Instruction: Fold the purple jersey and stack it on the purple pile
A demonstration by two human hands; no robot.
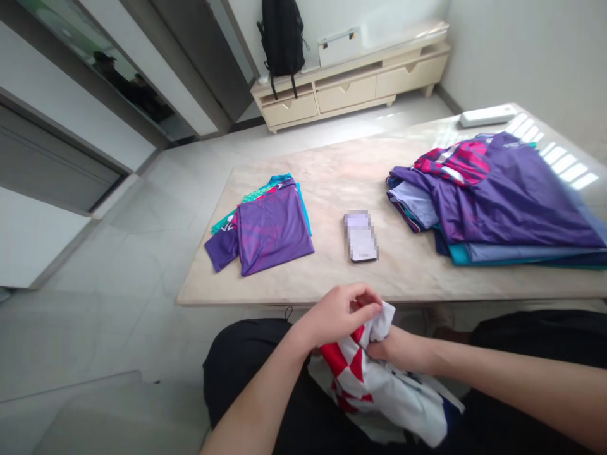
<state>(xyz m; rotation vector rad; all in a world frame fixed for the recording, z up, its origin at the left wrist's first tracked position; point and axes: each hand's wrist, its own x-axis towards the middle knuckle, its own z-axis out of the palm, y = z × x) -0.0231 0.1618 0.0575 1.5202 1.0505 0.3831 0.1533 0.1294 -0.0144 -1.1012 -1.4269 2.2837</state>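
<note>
Over my lap hangs a red-and-white checked jersey [393,395], bunched up, with some dark blue at its lower end. My left hand [344,313] pinches a white edge of it from above, thumb and fingers closed on the cloth. Close beside it, my right hand [396,349] is inside or behind a fold of the white cloth, and its fingers are hidden there. On the table ahead lies a phone [361,237] with a lit screen.
A folded stack of purple and teal shirts [275,230] lies at the table's left. A larger loose pile of shirts [507,196] covers the right side, a white device [488,115] behind it. Further back, a black backpack [283,38] stands on a low cabinet [346,91].
</note>
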